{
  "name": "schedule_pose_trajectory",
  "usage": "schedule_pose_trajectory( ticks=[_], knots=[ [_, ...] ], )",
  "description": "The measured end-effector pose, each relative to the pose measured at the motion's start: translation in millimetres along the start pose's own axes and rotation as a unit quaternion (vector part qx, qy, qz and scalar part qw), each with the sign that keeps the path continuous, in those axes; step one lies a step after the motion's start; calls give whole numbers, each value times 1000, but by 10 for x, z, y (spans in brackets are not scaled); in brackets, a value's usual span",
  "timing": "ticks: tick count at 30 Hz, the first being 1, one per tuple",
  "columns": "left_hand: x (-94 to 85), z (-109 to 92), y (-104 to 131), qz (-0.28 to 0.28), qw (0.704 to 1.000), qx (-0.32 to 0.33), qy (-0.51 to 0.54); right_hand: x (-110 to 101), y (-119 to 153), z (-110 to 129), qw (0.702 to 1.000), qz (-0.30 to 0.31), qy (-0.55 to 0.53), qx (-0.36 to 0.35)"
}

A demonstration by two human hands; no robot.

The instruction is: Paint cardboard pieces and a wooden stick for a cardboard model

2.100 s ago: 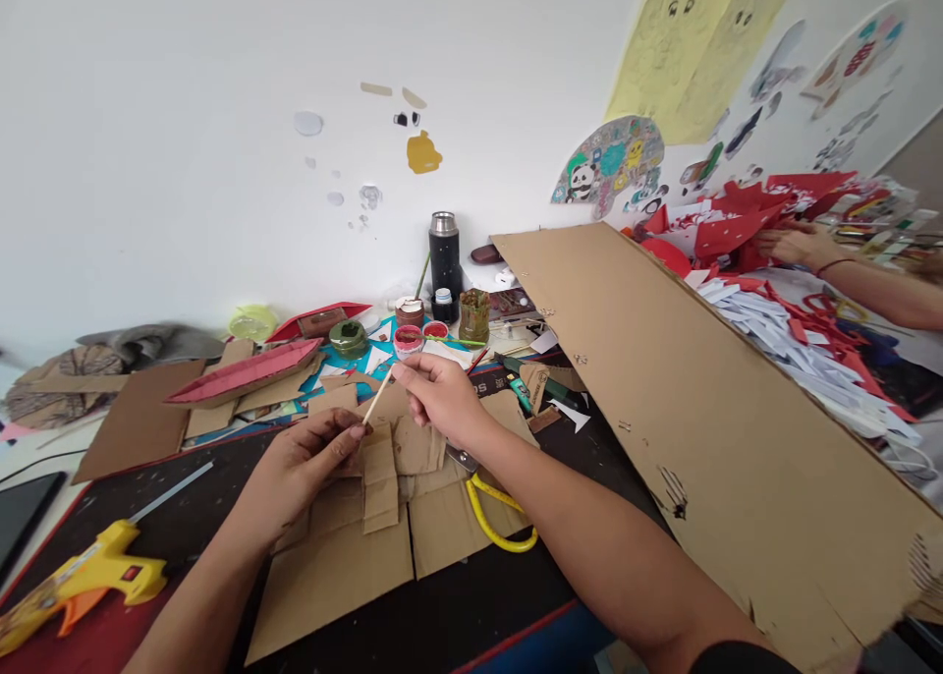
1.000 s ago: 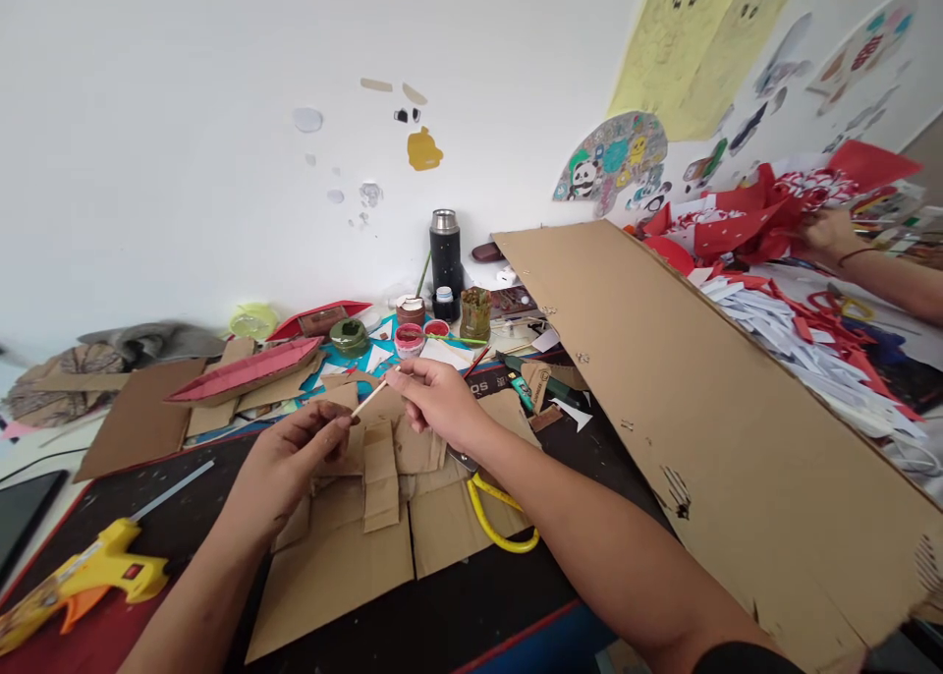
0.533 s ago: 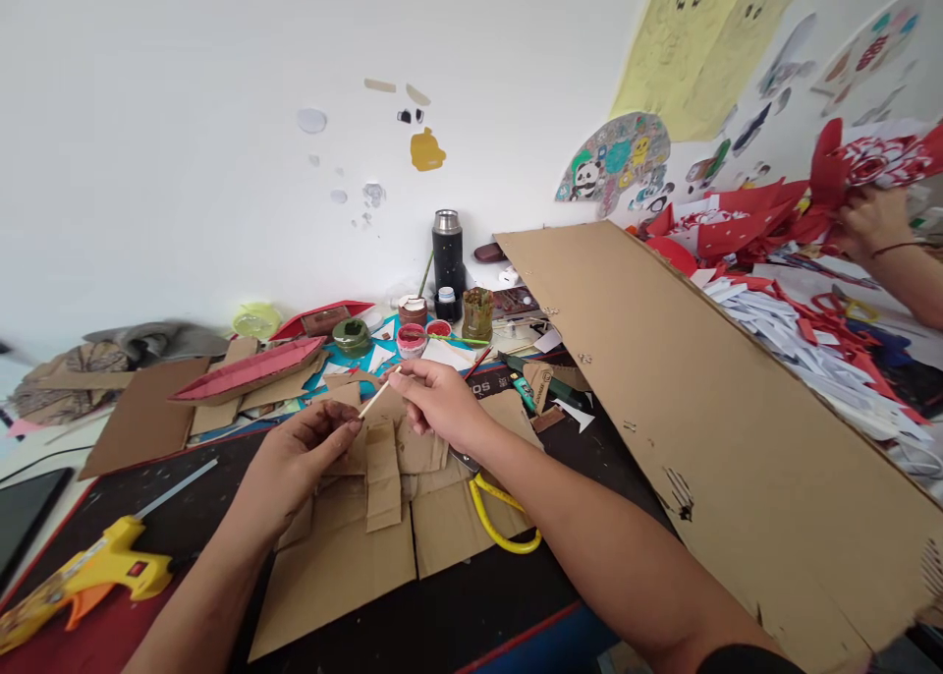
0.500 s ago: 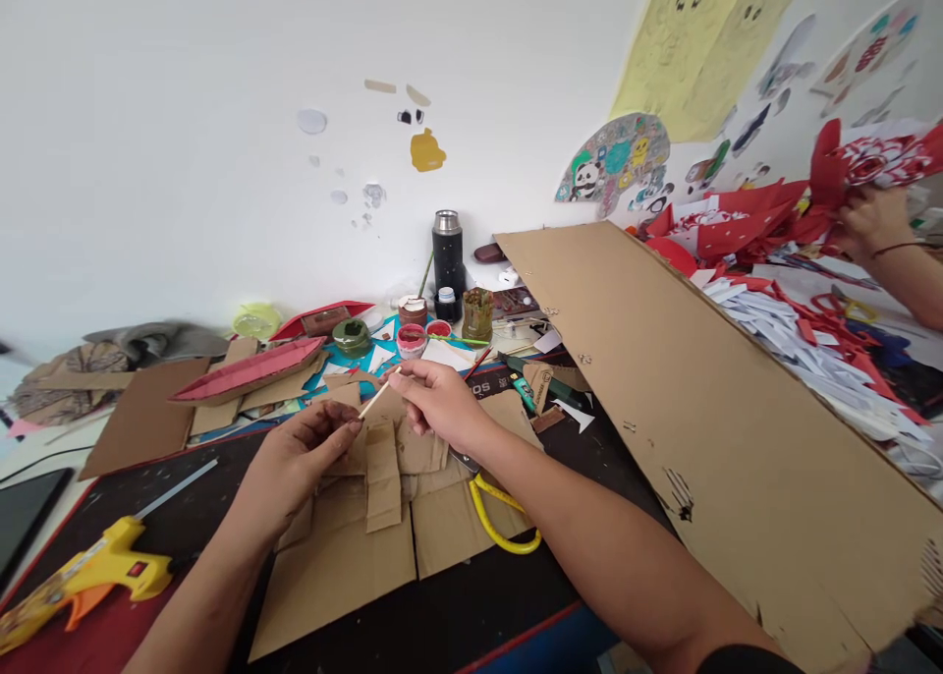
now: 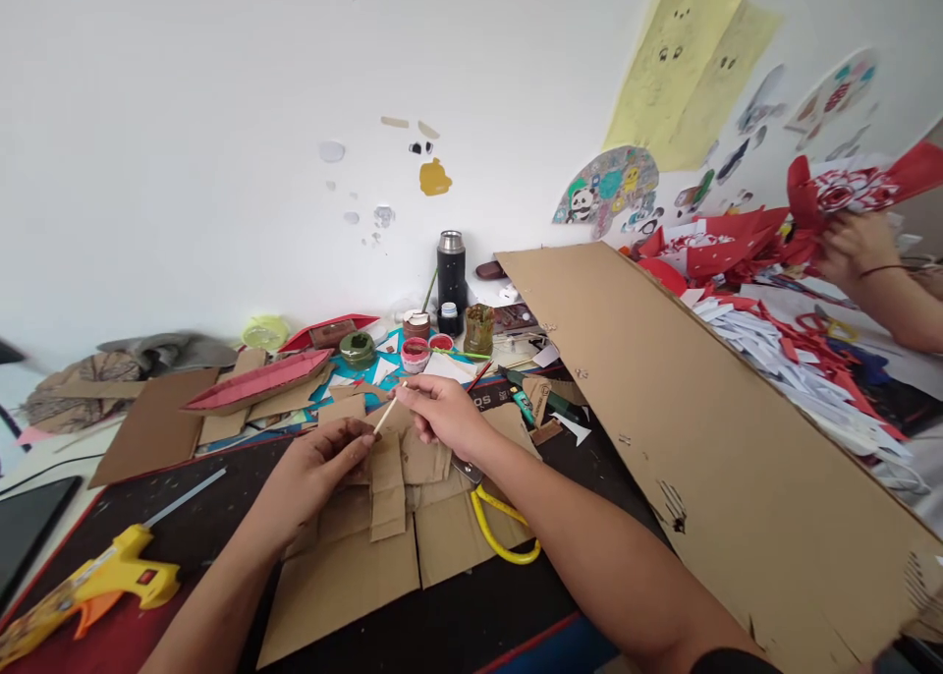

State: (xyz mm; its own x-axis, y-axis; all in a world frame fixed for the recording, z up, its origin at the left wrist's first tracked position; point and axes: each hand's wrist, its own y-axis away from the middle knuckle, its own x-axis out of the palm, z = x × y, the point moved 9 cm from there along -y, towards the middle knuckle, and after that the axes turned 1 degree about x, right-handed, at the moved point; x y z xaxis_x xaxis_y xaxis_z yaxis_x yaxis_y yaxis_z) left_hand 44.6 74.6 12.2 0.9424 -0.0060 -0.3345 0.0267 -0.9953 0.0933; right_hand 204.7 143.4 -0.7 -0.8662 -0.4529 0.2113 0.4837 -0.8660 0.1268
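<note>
A thin pale stick is held slanting between my two hands. My left hand pinches its lower end, and the fingertips of my right hand grip the upper end. Below them, folded cardboard pieces lie over a flat cardboard sheet. Scissors with yellow handles rest on the cardboard, partly beneath my right forearm. A yellow glue gun lies to the left of my left forearm.
Paint jars, a black thermos and a red cardboard boat stand toward the wall. A large cardboard panel slants across the right side. Beyond it, another person's hand holds a red-and-white paper bundle.
The view has tilted up slightly, so the scene sits lower in the picture. Both my hands keep their pinch on the stick, with little other movement.
</note>
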Motion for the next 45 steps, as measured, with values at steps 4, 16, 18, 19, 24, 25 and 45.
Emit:
schedule_pose_trajectory(
  ticks=[4, 16, 18, 19, 24, 25, 45],
  knots=[
    [-51, -12, -28, -15, 1000, 24, -10, -14, -39, -19, 1000, 2, 1, -8],
    [-358, 57, -103, -114, 992, 49, 20, -85, -33, 144, 996, -47, -4, -71],
    [-338, 113, -112, -111, 993, 36, 30, -63, -13, 244, 994, -44, 21, -95],
    [-335, 136, -116, -112, 993, 32, 31, -64, 5, 293, 993, -43, 32, -105],
    [-369, 169, -112, -119, 992, 30, 21, -336, 169, 490, 987, -87, 57, -124],
    [-370, 169, -108, -116, 993, 26, 23, -436, 208, 509, 986, -102, 55, -121],
    [-332, 191, -37, -118, 993, -21, 15, -1193, 410, 193, 973, -223, -39, -46]
  ],
)
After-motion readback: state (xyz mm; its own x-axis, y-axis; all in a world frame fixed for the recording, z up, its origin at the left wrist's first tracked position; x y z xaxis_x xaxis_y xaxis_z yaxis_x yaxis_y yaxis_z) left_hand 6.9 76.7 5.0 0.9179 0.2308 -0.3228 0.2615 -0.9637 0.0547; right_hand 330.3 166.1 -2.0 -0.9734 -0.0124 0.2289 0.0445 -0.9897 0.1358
